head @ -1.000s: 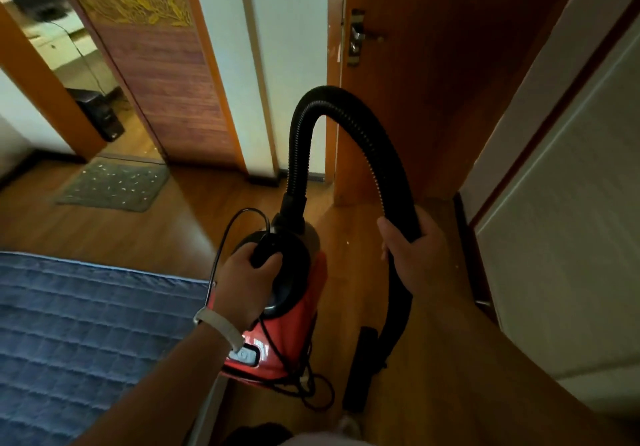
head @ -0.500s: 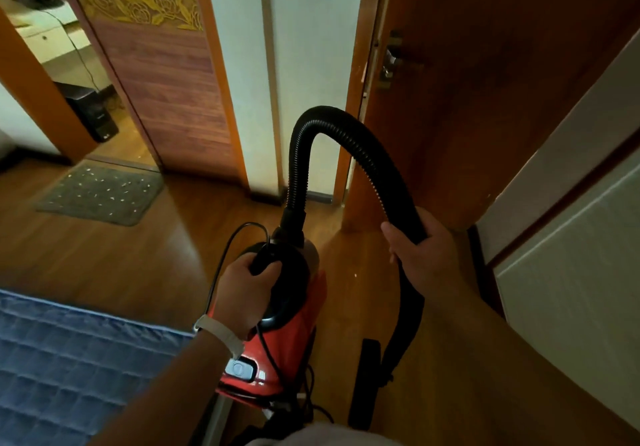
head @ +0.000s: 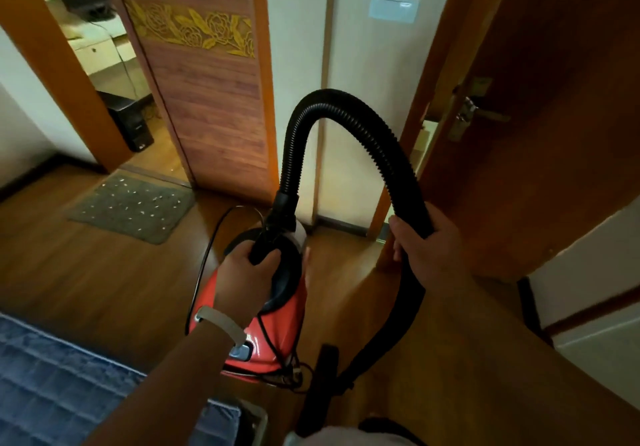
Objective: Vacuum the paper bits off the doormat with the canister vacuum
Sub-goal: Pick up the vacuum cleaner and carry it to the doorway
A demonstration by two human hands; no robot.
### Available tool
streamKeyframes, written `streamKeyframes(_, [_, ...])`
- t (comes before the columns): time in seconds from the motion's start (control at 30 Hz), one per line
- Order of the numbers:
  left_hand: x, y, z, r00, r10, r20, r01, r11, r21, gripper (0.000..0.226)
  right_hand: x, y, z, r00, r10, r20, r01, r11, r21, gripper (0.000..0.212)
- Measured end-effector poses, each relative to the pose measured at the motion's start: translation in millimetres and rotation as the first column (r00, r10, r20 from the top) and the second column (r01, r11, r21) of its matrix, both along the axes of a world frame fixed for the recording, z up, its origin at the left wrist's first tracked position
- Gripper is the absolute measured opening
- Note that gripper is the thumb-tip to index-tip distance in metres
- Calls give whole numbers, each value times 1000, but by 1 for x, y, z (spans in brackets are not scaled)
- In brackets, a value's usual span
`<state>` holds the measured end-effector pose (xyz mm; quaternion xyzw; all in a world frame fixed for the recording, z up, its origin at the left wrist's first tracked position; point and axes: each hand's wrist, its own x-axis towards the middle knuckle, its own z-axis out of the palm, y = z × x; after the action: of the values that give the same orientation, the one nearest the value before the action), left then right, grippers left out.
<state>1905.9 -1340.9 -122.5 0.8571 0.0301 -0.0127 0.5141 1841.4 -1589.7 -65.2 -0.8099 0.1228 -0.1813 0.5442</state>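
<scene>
A red canister vacuum (head: pixel 277 321) hangs just above the wooden floor, carried by its black top handle in my left hand (head: pixel 247 277). Its black ribbed hose (head: pixel 346 106) arches up from the canister and down to the right, where my right hand (head: pixel 424 248) grips it. The black floor nozzle (head: pixel 320 386) dangles low near my feet. A grey doormat (head: pixel 104 217) lies ahead to the left by the doorway, speckled with several white paper bits (head: pixel 138 203).
A blue quilted bed cover (head: pixel 62 383) fills the lower left. An open wooden door (head: pixel 554 134) stands at right and a sliding wood panel (head: pixel 207 99) ahead. A black power cord (head: pixel 204 265) loops beside the canister. A dark box (head: pixel 133 127) sits beyond the doorway.
I have walked forward with the vacuum; the doormat and the wall are closer and lower in view. Both hands keep the same hold.
</scene>
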Motion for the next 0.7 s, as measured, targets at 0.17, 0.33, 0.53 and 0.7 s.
streamKeyframes(0.17, [41,21,-7,991,133,-31,-132,991,30,16,73,16,-9,994,105,28,-106,994,6,9])
streamKeyframes(0.33, [91,29,-8,952,301,-60,-295,951,90,16,166,26,-24,963,267,-32,-267,964,9,14])
streamKeyframes(0.53, [156,19,1,878,471,-80,-467,882,69,11,288,29,-26,899,438,-32,-437,899,24,12])
streamKeyframes(0.7, [209,14,7,810,585,-53,-580,811,77,12,375,32,-33,829,558,-27,-557,829,47,20])
